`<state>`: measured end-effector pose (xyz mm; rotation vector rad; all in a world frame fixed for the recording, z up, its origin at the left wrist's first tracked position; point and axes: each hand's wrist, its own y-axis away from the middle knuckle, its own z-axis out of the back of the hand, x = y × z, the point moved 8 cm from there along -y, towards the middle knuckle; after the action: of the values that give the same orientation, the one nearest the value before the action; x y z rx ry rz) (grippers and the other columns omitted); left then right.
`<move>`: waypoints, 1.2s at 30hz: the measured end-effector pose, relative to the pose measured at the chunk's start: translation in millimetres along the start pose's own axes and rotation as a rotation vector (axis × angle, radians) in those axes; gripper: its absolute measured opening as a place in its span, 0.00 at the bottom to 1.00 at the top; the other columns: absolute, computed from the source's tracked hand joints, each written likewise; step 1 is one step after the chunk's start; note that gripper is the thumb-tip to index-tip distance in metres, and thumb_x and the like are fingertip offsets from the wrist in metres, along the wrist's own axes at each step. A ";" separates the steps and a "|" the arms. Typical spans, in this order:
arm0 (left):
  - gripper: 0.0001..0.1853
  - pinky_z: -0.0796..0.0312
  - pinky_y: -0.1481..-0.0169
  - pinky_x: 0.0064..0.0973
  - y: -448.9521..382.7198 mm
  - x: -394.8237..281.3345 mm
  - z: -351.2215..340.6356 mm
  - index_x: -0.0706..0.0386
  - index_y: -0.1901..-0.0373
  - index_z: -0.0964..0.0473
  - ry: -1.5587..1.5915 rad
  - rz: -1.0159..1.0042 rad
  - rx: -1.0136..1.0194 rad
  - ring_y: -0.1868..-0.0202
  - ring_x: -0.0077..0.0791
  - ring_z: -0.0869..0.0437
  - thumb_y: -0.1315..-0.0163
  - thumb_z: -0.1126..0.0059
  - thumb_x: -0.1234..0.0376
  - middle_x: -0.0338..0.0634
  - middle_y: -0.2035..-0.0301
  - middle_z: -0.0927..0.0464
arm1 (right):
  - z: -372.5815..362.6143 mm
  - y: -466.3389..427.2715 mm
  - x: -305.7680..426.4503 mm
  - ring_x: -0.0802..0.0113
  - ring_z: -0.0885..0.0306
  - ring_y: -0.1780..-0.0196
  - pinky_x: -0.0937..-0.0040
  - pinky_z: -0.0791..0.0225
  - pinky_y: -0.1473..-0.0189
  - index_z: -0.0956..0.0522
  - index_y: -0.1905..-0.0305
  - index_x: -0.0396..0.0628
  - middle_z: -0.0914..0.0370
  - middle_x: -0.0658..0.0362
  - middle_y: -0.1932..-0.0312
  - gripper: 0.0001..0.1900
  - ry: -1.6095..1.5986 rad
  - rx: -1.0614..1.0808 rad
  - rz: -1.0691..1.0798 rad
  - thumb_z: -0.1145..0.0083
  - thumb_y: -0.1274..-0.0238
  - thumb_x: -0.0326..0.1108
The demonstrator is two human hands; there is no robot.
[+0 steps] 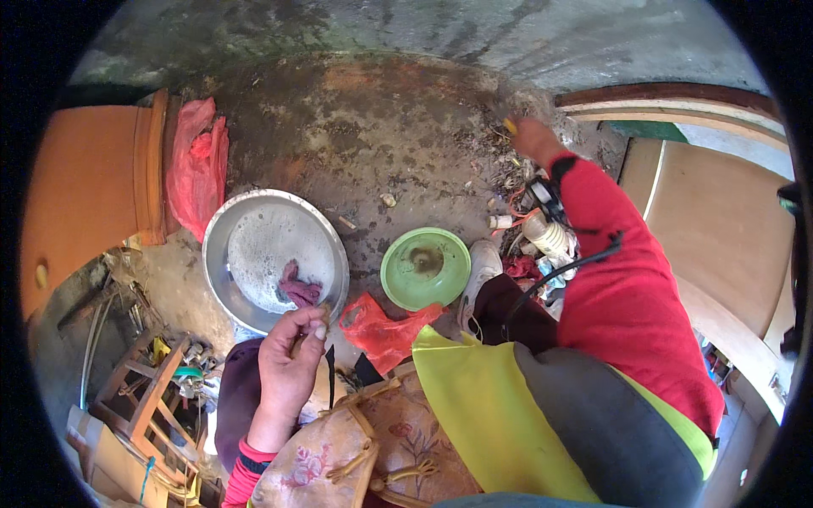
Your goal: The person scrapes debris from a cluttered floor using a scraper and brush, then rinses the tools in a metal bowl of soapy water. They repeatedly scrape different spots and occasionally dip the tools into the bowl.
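My left hand (289, 365) is raised at the near rim of a metal basin (213, 267), thumb and forefinger pinched on a small brownish piece (326, 309) too small to identify. Foamy water (263, 244) fills the basin, and a wet purple cloth (300, 287) lies partly in it. To the far right reaches my right hand (537, 141), closed around a yellow object (510, 125); what extends beyond it is blurred. Below that hand, dark plant-like scraps (505, 168) litter the floor. A green plastic basin (397, 282) with dark sediment stands near my shoe (481, 277).
A red plastic bag (387, 333) lies before my knees. Another red bag (197, 168) rests against orange wooden furniture (89, 184). Bottles and a ribbed white container (551, 240) crowd my right foot. A wooden frame (149, 394) stands at left, a brown panel (711, 222) at right.
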<state>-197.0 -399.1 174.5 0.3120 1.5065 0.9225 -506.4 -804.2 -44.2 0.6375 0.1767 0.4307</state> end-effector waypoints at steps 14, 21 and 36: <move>0.11 0.34 0.54 0.16 11.1 -2.9 12.9 0.65 0.57 0.26 -0.030 -0.056 -0.031 0.63 0.19 0.27 0.42 0.46 0.77 0.36 0.67 0.28 | 50.2 -32.6 84.9 0.47 0.23 0.55 0.52 0.30 0.53 0.26 0.48 0.52 0.22 0.45 0.59 0.19 0.039 -0.095 0.140 0.50 0.48 0.36; 0.12 0.33 0.57 0.17 26.2 -20.6 36.6 0.64 0.58 0.25 -0.107 -0.259 -0.104 0.65 0.20 0.26 0.45 0.46 0.79 0.38 0.68 0.27 | -3.7 70.8 10.3 0.47 0.23 0.55 0.54 0.30 0.53 0.29 0.43 0.56 0.22 0.44 0.60 0.23 0.198 0.229 0.051 0.53 0.47 0.33; 0.11 0.33 0.58 0.18 50.3 -28.7 58.5 0.64 0.60 0.25 -0.051 -0.337 -0.136 0.66 0.23 0.26 0.46 0.44 0.78 0.39 0.70 0.28 | 25.2 10.5 357.3 0.51 0.24 0.52 0.57 0.31 0.51 0.36 0.36 0.61 0.23 0.47 0.53 0.28 0.052 -0.046 0.576 0.54 0.45 0.34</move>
<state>-153.6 -365.5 235.9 -0.0188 1.3883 0.7363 -182.1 -652.6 -28.0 0.6274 0.0281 1.0038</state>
